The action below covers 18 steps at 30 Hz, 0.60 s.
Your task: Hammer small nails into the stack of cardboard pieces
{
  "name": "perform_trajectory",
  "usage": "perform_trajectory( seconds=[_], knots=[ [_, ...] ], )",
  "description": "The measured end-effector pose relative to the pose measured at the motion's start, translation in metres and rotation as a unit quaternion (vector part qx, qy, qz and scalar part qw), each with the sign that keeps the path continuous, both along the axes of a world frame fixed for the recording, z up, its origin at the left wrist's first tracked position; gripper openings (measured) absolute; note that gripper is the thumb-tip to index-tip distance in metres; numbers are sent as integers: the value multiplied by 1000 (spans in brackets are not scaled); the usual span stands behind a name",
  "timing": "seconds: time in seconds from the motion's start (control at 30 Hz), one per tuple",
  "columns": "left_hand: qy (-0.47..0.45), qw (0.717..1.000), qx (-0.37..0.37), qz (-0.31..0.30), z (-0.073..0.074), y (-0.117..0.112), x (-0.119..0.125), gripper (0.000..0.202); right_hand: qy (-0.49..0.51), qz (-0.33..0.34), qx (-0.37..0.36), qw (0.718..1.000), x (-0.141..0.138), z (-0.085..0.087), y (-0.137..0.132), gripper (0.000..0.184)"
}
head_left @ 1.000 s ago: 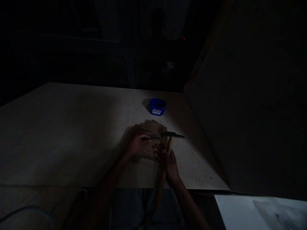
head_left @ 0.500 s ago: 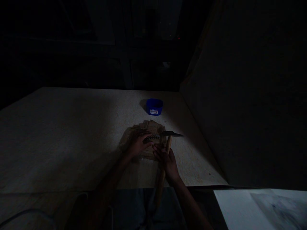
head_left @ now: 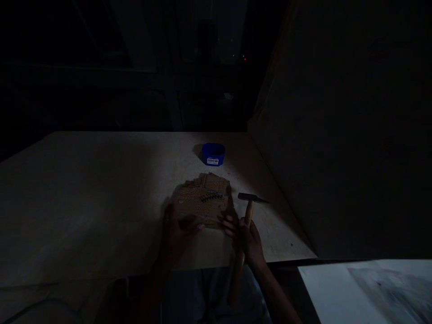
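A hammer with a wooden handle and dark metal head is in my right hand, which is closed around the handle. Some fingertips of that hand reach the right near edge of a worn piece of stacked brown cardboard. On the cardboard lies a short dark strip with a toothed edge; the dim light hides its exact kind. My left hand is at the cardboard's left near corner, thumb and fingers apart, dark and somewhat blurred. Whether it touches the cardboard is hard to see.
Beyond the cardboard stands a blue plastic bin with a white label. The pale wooden tabletop meets a tall dark panel on the right. A white sheet lies at lower right, and a cable at lower left.
My left hand has come off the toothed strip and moved back toward the cardboard's near left corner. My right hand has shifted right and nearer with the hammer, uncovering the strip.
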<state>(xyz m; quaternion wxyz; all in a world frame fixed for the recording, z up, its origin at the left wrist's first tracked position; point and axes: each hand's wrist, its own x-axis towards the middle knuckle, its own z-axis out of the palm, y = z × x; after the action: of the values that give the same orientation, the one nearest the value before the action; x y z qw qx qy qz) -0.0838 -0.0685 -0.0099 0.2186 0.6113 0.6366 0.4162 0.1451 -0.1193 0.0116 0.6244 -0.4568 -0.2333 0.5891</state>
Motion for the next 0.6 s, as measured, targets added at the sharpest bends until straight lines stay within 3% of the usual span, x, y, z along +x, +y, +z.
perform_trajectory(
  seconds=[0.1, 0.2, 0.37, 0.47, 0.6],
  knots=[
    [17, 999, -16, -27, -10, 4, 12, 118, -61, 14, -27, 998, 18, 9, -13, 41],
    [29, 997, -14, -73, -12, 22, 24, 116, -209, 37, -58, 976, 46, 24, -27, 40],
    [64, 988, 11, -142, -17, 56, 46, 113, -501, 27, -22, 864, 96, 44, -47, 43],
    [82, 980, 31, -181, -21, 73, 67, 109, -556, 57, -28, 829, 111, 48, -56, 43],
    [95, 964, 41, -243, -23, 91, 104, 107, -553, 85, -14, 828, 108, 48, -62, 37]
  ],
)
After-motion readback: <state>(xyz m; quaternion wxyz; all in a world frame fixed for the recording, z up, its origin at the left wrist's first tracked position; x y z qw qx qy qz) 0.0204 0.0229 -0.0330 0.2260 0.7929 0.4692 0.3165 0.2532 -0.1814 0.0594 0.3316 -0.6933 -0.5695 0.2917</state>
